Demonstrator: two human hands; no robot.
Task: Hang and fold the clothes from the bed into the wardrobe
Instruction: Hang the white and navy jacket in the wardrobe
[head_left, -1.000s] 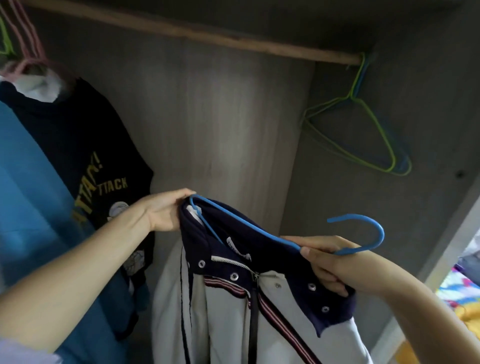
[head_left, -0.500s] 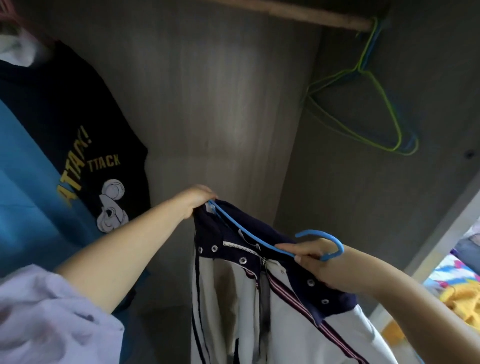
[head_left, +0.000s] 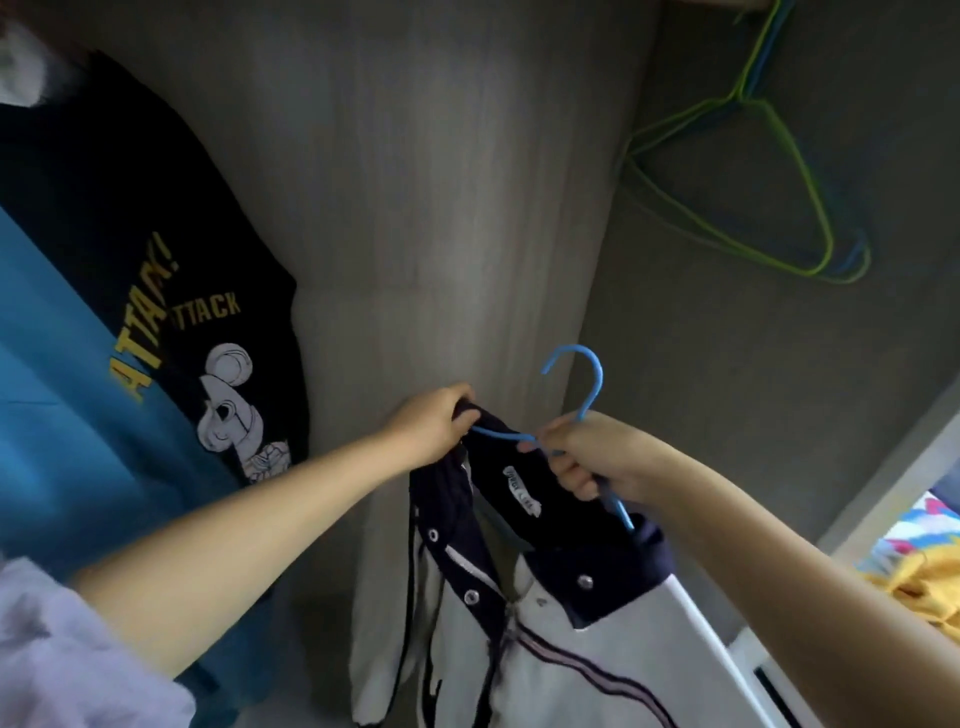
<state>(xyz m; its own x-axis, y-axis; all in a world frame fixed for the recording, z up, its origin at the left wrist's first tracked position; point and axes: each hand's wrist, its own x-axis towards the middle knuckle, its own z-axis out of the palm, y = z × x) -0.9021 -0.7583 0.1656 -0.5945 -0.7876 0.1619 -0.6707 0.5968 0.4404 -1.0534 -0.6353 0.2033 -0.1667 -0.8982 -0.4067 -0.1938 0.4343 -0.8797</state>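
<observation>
A white jacket (head_left: 613, 670) with a navy collar and snap buttons hangs from a blue hanger (head_left: 587, 384) inside the wardrobe. My left hand (head_left: 431, 423) grips the navy collar together with the hanger's left end. My right hand (head_left: 592, 457) grips the hanger just below its hook, with the hook pointing up. The hanger's right arm runs under my right hand into the jacket's shoulder. The jacket's lower part drops out of the frame.
A black printed T-shirt (head_left: 171, 260) and a blue garment (head_left: 62, 395) hang at the left. Green and blue empty hangers (head_left: 769, 171) hang at the upper right against the side wall. A wardrobe frame edge (head_left: 893, 483) and colourful clothes (head_left: 919, 577) show at the right.
The hanger has turned so its hook now points up instead of sideways. Both hands moved closer together and lower in view. The rail has slid out of the top of the frame.
</observation>
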